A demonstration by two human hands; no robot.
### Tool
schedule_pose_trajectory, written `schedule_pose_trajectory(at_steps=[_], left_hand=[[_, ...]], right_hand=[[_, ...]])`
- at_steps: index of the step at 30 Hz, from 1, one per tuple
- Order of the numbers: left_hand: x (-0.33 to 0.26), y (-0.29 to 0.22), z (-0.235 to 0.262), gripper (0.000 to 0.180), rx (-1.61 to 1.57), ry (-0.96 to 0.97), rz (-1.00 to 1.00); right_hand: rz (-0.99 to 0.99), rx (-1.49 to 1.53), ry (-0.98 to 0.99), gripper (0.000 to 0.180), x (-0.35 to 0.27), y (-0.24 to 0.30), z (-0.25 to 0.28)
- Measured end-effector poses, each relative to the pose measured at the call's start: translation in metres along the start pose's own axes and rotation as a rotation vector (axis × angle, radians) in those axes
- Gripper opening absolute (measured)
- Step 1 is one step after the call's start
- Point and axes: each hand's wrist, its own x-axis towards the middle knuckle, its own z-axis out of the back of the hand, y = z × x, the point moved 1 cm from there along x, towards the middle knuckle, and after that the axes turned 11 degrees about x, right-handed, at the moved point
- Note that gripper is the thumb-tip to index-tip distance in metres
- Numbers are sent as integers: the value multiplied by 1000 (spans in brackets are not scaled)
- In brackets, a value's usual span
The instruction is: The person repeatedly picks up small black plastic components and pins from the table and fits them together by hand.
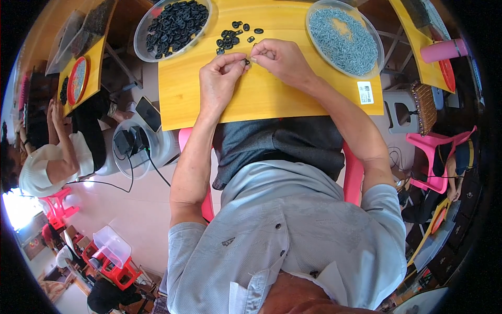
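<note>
While the yellow tabletop [193, 111] spreads out before the person, near edge just over the lap, two clear round tubs sit at its far corners. Right tub [381, 49], overhanging the right edge: full of small silvery screws [361, 52], bare patch in the middle. Left tub [139, 43], overhanging the left edge: heaped with black parts [175, 26]. Both hands work above the tabletop, between the tubs and well in from the near edge. Left hand [219, 79]: thumb and fingers gripping a part. Right hand [285, 60]: fingertips pinched together just beside it; cannot tell what, if anything, is between them. White label [365, 92] stuck by the right edge, toward the near right corner. Loose black pieces [228, 41] lie scattered beyond the hands. Small dark part [246, 62] is at the left fingertips, partly hidden.
</note>
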Motion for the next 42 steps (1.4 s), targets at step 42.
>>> schedule_pose_trajectory(at_steps=[42], left_hand=[[-3, 1, -5, 19, -152, -42, 109]], right_hand=[[-144, 69, 37, 21, 0, -1, -3]])
